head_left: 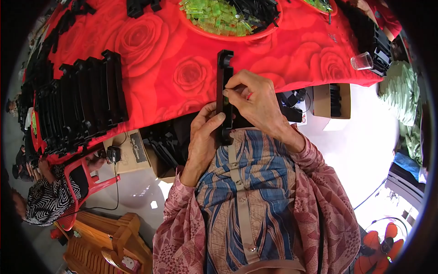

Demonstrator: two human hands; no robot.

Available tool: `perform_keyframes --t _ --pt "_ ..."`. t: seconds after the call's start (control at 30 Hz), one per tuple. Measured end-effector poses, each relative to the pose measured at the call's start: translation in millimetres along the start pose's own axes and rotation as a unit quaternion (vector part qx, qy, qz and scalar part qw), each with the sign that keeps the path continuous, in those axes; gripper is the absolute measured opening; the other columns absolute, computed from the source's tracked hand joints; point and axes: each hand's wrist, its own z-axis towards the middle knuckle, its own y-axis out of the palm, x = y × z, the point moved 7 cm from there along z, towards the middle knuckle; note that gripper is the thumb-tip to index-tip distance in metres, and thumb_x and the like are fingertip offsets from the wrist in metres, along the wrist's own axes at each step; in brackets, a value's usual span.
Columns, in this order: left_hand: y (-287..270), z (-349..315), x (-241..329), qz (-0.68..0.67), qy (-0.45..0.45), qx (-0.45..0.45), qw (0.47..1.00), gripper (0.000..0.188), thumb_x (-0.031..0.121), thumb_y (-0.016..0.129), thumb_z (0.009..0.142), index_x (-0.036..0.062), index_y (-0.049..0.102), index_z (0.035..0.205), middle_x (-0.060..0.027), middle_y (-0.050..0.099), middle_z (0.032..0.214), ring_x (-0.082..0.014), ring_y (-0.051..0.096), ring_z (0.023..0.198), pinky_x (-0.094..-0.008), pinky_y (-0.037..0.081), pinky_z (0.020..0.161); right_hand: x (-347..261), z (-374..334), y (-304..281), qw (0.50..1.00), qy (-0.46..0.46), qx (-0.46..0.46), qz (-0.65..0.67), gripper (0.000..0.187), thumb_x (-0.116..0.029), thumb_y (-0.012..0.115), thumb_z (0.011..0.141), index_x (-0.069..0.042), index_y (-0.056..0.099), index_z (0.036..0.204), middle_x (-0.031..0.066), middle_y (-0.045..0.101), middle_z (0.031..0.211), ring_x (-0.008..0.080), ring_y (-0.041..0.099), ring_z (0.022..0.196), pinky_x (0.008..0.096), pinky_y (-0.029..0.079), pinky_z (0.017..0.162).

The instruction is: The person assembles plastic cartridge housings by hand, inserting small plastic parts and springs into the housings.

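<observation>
Far left, off the table: another person in a zebra-print top [43, 201] on a red plastic chair [89, 180], wooden furniture [109, 242] below them. Floor there is tight.

Table left edge: rows of black plastic parts [82, 102] stand on edge, packed right up to the near rim of the red rose-print cloth [169, 59]. No free room on that side. Below the rim, a cardboard box [130, 150] with a black adapter [113, 154] and cable on it, plus more black parts under the table.

Centre: open stretch of cloth between the stacked rows and the hands, the only clear surface.

Left hand [204, 137]: clenched on the lower end of a long black plastic bar [224, 91], thumb across its face. Bar is upright in view, held at the near table edge in front of the chest, top end over the cloth, bottom end over the striped shirt.

Right hand [258, 102]: fingertips pinched on the bar's mid section, where a small green piece [225, 98] shows against it. Cannot tell whether the piece is seated or only held there.

Top centre: red tray [255, 34] of green translucent pieces [214, 16] mixed with black parts, well apart from the hands, far side of the cloth.

Right: black connectors and a cable [292, 102] just beside the right wrist, an open cardboard box [331, 100] of black parts at the table's right rim, a clear plastic cup [362, 60] near the corner, black parts stacked behind it. Bare pale floor further right.
</observation>
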Motion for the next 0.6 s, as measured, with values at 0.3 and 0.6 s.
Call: perform_keyframes --t 0.3,0.6 --pt "2.8 -6.4 6.1 0.090 -0.007 0.021 0.996 0.041 0.010 0.065 0.090 -0.0024 0.051 0.127 -0.0057 0.062 0.101 -0.0110 0.058 0.083 -0.0240 0.047 0.077 1.4 -1.9 -2.1 0.999 0.022 0.020 -0.015 0.011 -0.001 0.069 0.078 0.004 0.060 0.083 0.0160 0.064 0.076 0.0280 0.066 0.065 0.0350 0.050 0.056" --pt "-0.2 -0.3 3.3 0.167 0.068 0.041 0.983 0.038 0.012 0.063 0.092 -0.0027 0.053 0.126 -0.0060 0.062 0.104 -0.0108 0.057 0.091 -0.0249 0.046 0.082 -2.4 -9.0 3.6 0.999 0.002 0.037 -0.031 0.010 0.000 0.068 0.078 0.003 0.060 0.084 0.0146 0.062 0.078 0.0277 0.065 0.065 0.0344 0.051 0.056"
